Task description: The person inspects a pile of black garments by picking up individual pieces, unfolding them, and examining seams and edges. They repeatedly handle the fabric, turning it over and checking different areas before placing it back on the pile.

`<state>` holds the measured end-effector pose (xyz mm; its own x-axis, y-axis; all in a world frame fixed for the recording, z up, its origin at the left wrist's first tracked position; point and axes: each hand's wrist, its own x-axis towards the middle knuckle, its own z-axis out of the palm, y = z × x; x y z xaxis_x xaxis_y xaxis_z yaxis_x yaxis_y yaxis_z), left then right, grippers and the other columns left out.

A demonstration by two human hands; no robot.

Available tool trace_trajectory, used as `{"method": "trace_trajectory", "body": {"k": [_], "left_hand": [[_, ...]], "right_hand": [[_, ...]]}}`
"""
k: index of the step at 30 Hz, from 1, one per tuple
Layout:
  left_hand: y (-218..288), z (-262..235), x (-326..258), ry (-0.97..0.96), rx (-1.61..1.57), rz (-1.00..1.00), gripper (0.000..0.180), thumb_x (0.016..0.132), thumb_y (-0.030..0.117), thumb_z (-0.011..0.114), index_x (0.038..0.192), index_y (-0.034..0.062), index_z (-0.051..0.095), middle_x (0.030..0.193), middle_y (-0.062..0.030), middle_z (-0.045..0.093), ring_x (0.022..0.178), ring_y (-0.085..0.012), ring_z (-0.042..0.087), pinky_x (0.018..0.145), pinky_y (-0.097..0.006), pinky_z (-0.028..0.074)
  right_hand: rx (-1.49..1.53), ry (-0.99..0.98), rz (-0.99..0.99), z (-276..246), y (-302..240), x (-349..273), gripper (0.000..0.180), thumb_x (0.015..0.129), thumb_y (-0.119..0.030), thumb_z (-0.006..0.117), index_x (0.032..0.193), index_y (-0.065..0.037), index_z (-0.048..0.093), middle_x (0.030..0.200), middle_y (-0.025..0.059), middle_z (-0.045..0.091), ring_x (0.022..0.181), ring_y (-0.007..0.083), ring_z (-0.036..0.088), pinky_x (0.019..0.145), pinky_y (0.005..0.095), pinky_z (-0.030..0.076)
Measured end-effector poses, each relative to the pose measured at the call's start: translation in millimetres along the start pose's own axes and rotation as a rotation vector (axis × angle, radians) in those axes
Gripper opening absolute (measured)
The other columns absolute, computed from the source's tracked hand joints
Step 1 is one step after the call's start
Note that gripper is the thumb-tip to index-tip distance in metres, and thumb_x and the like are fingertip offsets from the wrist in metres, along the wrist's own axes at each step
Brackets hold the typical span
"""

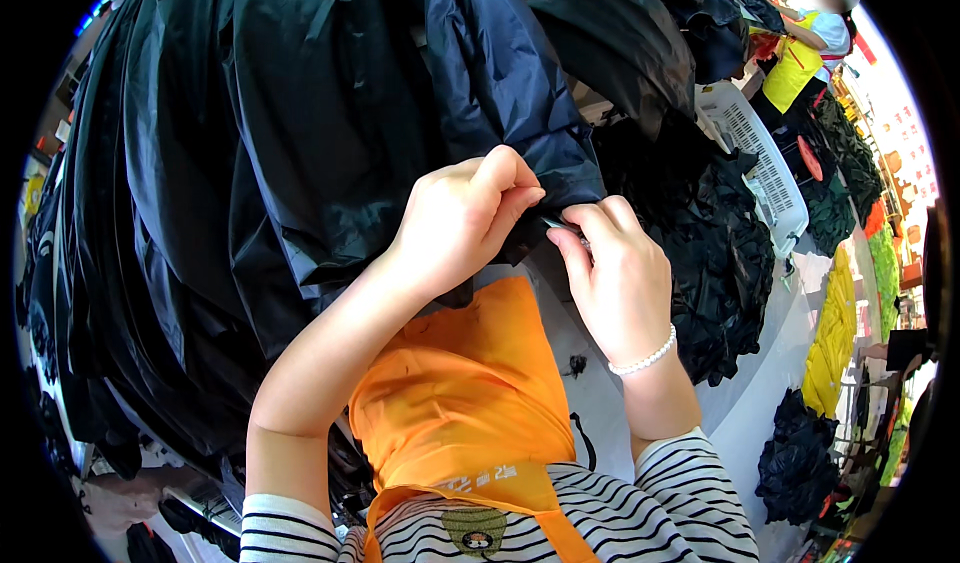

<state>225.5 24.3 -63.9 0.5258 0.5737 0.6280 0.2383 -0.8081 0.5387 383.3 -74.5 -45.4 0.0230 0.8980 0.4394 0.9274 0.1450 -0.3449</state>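
In front of me hangs a shiny dark navy garment point(505, 73), its lower edge between my two hands. My left hand point(465, 208) is closed, with thumb and forefinger pinching that edge. Just to the right, my right hand point(620, 273) is closed around a small pointed metal tool point(555, 223). Only the tool's tip shows, close to the fabric; the rest is hidden in the fingers. A white beaded bracelet circles my right wrist.
More black garments point(180, 143) hang in a dense row at left. Right of my hands lies a heap of black fabric point(715, 273), beside a white plastic basket point(765, 168). Yellow cloth point(832, 338) and a dark bundle point(797, 458) lie farther right. Another person point(815, 43) stands far right.
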Motion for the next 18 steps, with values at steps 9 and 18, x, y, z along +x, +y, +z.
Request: {"method": "trace_trajectory", "body": {"k": [9, 18], "left_hand": [[3, 3, 2, 0.015, 0.055, 0.013, 0.012, 0.087, 0.006, 0.066, 0.086, 0.0023, 0.055, 0.077, -0.0126, 0.067, 0.070, -0.0290, 0.068, 0.060, -0.031, 0.054], [-6, 4, 1, 0.071, 0.038, -0.002, 0.015, 0.086, 0.009, 0.066, 0.085, 0.0051, 0.052, 0.070, -0.0104, 0.064, 0.064, -0.0280, 0.066, 0.055, -0.034, 0.052]], "right_hand": [[-0.056, -0.031, -0.031, 6, -2, 12, 0.014, 0.086, -0.019, 0.066, 0.083, -0.006, 0.062, 0.082, 0.0110, 0.056, 0.066, 0.0296, 0.063, 0.058, 0.0375, 0.050], [-0.009, -0.102, -0.009, 8, 3, 17, 0.015, 0.086, -0.021, 0.065, 0.084, -0.007, 0.061, 0.079, 0.0099, 0.058, 0.066, 0.0293, 0.064, 0.056, 0.0378, 0.051]]}}
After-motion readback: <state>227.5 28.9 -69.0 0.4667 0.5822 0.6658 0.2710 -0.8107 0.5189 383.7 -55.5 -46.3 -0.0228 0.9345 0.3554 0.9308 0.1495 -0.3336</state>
